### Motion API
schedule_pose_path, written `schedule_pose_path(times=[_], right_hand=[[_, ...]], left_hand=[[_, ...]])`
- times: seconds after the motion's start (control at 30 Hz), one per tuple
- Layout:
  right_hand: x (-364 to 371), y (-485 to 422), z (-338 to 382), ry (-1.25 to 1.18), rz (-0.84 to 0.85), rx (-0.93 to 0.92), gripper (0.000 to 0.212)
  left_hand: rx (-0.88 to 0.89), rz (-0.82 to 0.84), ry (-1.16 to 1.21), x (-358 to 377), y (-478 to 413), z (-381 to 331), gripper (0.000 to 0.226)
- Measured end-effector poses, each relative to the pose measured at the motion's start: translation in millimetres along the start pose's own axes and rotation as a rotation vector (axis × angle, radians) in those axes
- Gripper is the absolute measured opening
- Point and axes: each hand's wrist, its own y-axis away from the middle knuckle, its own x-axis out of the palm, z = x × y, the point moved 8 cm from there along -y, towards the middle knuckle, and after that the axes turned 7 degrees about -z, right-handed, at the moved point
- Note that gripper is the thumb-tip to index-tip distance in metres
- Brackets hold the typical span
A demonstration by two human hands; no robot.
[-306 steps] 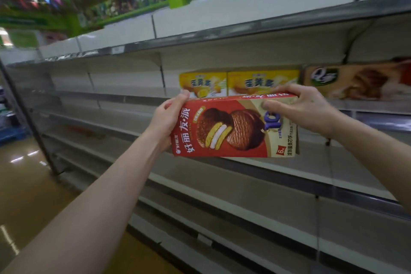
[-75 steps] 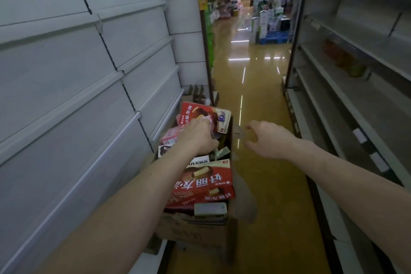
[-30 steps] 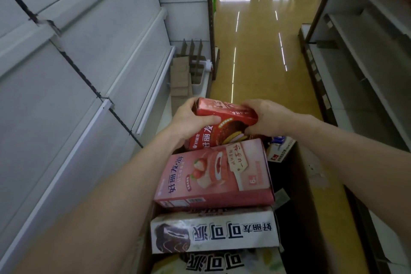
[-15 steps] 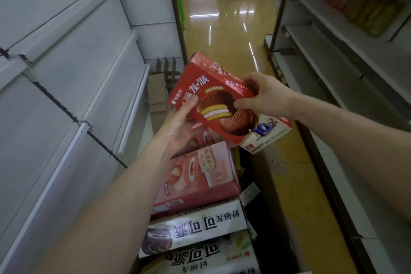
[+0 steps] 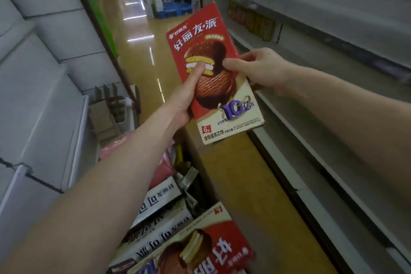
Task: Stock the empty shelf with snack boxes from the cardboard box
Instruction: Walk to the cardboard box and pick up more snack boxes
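Nearest, more flat cardboard snack boxes (image 5: 200, 247) lie stacked below my arms. Above them my left hand (image 5: 189, 95) and right hand (image 5: 262, 71) each grip one side of the flat red chocolate-pie box (image 5: 200, 33). I hold it upright with its front readable, ready for the bare grey metal shelf (image 5: 347, 104) on my right.

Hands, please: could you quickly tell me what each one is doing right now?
Left hand: grips the red snack box, thumb across its front.
Right hand: grips the same box's right edge.

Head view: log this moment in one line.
item: red snack box | state: held above the other boxes | left hand: grips left edge, thumb on front | right hand: grips right edge | shelf: box not yet placed
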Motion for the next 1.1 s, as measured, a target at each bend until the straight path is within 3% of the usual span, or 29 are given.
schedule_pose_path(times=[0.17, 0.63, 0.97, 1.1], right_hand=[[-96, 77, -24, -0.042, -0.159, 0.011, 0.045], [-348, 403, -92, -0.149, -0.639, 0.057, 0.037], [-452, 626, -147, -0.221, -0.965, 0.132, 0.048], [-475, 695, -165, -0.225, -1.087, 0.196, 0.039]], left_hand=[[0.064, 0.130, -0.079, 101, 50, -14, 0.049], [0.133, 0.609, -0.271, 403, 304, -17, 0.061], [0.147, 0.962, -0.328, 571, 493, 13, 0.058], [0.115, 1.106, -0.393, 621, 558, 34, 0.060]])
